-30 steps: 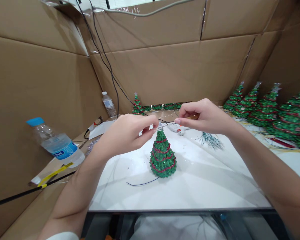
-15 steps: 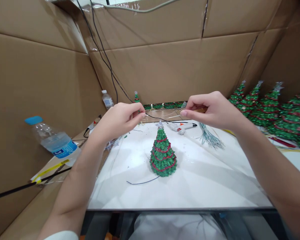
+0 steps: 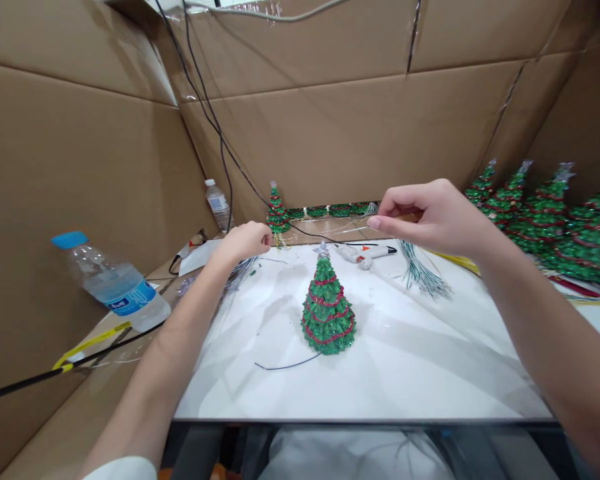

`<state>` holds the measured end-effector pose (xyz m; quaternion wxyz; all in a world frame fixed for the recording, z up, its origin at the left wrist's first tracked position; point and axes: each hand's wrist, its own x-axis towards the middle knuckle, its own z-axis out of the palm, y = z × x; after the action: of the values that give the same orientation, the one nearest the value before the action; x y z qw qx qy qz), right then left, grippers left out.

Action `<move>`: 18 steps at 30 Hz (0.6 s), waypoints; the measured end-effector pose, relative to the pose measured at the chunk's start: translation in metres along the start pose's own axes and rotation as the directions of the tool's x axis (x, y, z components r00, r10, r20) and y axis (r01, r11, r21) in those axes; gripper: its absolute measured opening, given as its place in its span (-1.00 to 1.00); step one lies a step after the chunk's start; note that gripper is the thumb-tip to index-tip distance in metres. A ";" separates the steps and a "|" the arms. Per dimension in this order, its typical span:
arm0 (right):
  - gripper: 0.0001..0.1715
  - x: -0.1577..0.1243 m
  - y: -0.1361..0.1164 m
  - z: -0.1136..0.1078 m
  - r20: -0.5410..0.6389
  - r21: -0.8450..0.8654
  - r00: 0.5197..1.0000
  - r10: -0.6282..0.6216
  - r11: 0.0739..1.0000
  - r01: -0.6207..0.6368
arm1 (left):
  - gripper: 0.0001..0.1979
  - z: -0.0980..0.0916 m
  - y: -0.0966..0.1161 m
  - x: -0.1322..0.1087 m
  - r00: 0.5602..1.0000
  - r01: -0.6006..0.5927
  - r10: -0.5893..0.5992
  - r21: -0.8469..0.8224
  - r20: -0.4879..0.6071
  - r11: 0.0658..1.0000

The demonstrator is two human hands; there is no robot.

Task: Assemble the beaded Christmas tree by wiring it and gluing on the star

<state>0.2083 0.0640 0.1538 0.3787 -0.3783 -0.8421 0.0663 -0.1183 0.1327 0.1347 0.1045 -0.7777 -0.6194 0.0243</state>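
A green beaded Christmas tree (image 3: 329, 313) with red garlands and a silver top stands upright in the middle of a white board (image 3: 430, 360). My right hand (image 3: 430, 217) hovers above and behind it to the right, thumb and forefinger pinched on a thin pale wire (image 3: 350, 230) that runs leftward. My left hand (image 3: 245, 241) reaches to the board's far left corner beside a heap of shiny silver pieces (image 3: 237, 270). Its fingers are curled closed, and what they hold is hidden.
A glue gun (image 3: 365, 253) and a bundle of green wires (image 3: 420, 273) lie behind the tree. A short dark wire (image 3: 285, 365) lies in front. Finished trees (image 3: 545, 207) line the right. Water bottles (image 3: 113, 283) (image 3: 219, 203), a small tree (image 3: 277, 210) and cardboard walls (image 3: 330, 133) surround the board.
Both hands pinched at the tree's top, then lifted and drew apart. My left hand has moved to the back left corner; my right has drifted right and up.
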 end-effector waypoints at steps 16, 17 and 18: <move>-0.57 0.001 -0.003 0.001 0.092 0.073 0.996 0.006 0.997 -0.013 | -0.78 0.027 -0.014 0.018 0.997 0.040 -0.041 0.027 0.066 0.999; -0.57 0.001 -0.003 0.001 0.103 0.066 0.995 -0.002 0.998 -0.005 | -0.76 0.025 -0.012 0.017 0.997 0.031 -0.032 0.013 0.068 0.999; -0.57 0.001 -0.002 0.002 0.115 0.058 0.993 -0.011 0.998 0.004 | -0.72 0.022 -0.011 0.016 0.997 0.015 -0.015 -0.004 0.071 1.000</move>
<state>0.2049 0.0637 0.1543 0.3405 -0.3598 -0.8616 0.1107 -0.1286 0.1530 0.1162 0.0806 -0.7720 -0.6286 0.0496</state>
